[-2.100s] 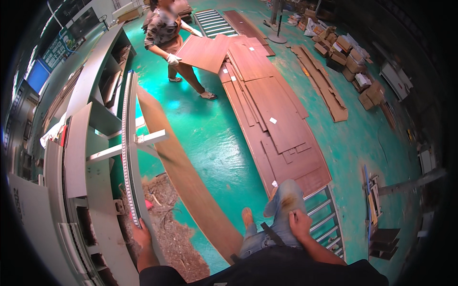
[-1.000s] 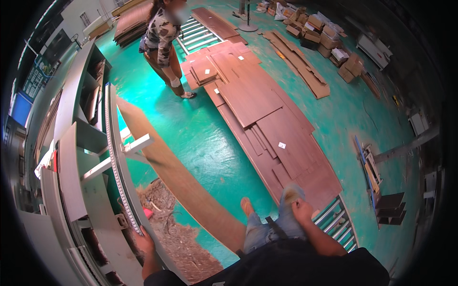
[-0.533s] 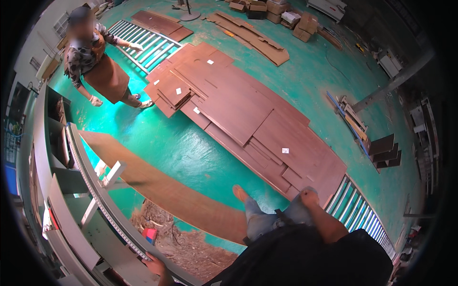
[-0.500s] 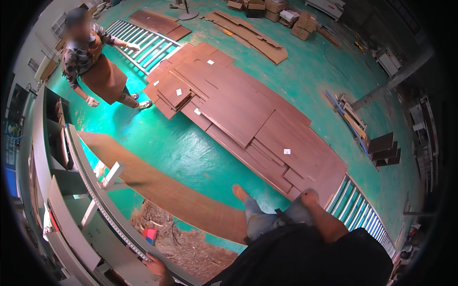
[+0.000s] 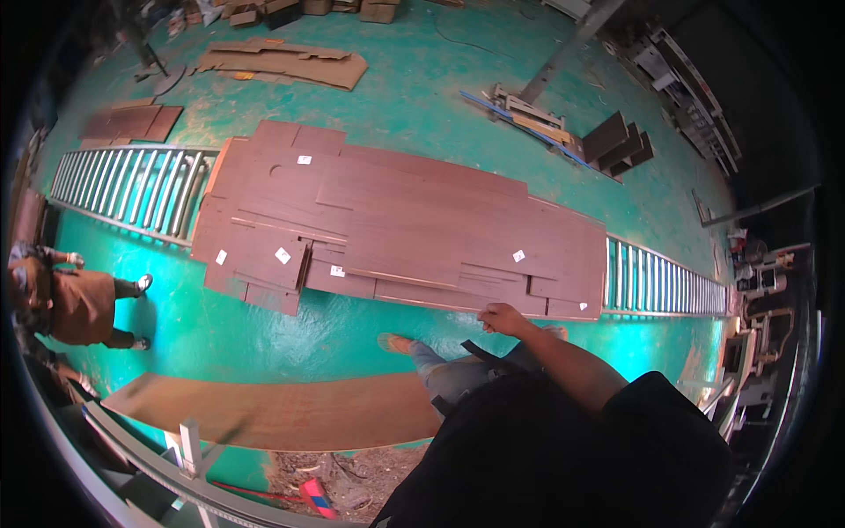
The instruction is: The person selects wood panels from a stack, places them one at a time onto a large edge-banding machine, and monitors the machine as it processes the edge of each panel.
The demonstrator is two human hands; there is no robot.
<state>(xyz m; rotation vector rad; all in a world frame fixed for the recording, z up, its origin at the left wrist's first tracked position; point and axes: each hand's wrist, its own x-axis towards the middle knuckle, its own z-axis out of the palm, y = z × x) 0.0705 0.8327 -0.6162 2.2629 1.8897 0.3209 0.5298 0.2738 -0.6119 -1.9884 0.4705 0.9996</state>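
My right hand (image 5: pixel 499 319), fingers curled, is above my legs near the front edge of a long pile of reddish-brown boards (image 5: pixel 422 229) with white labels; what it holds, if anything, is too small to make out. The boards lie across a metal roller conveyor (image 5: pixel 642 275), whose rollers show at both ends (image 5: pixel 132 185). My left hand is out of view. Along the lower left runs a long light-brown board (image 5: pixel 255 405) beside a machine rail (image 5: pixel 132 449).
A co-worker in a brown apron (image 5: pixel 84 308) stands at the left. Across the floor are flattened cardboard (image 5: pixel 290 62), stacked cartons (image 5: pixel 317 7), a steel column (image 5: pixel 572 48) and dark board offcuts (image 5: pixel 607 141). Debris (image 5: pixel 352 475) lies at the bottom.
The view has turned right, so the board pile now lies crosswise. My left hand has left the view and the rail. My right hand has risen from my thigh.
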